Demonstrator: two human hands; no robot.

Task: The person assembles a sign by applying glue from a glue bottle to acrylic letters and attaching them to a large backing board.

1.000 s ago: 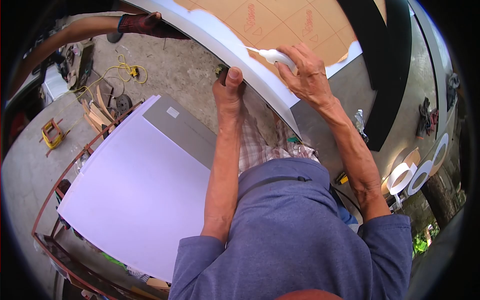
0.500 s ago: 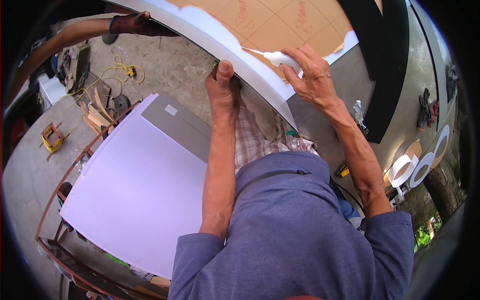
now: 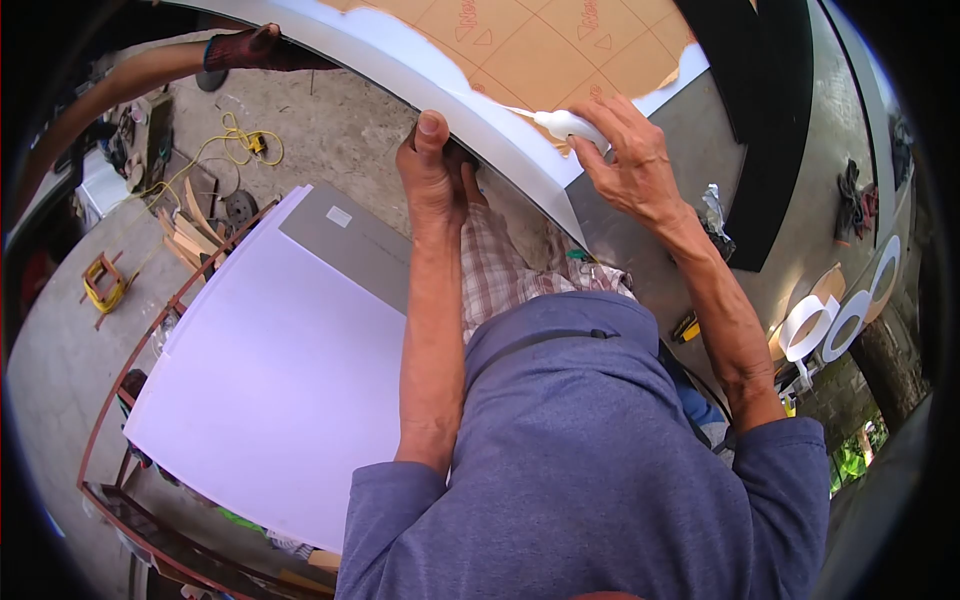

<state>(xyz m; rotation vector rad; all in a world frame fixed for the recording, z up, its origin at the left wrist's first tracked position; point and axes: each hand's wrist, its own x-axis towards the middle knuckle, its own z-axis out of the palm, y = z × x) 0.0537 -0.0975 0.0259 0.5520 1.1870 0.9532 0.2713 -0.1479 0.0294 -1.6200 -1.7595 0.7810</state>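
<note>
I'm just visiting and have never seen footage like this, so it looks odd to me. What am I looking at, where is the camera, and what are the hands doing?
There is no machine here: the camera sits on a person's head and looks down over their blue shirt at their own two hands. The round, bent look comes from the wide lens. The left hand grips the edge of a big white sheet, thumb on top. The right hand holds a small white tool with its thin tip against the sheet, where brown backing paper shows. At the top left, a co-worker's gloved hand holds the same sheet. Below lies a stack of white panels on a metal rack.
</note>
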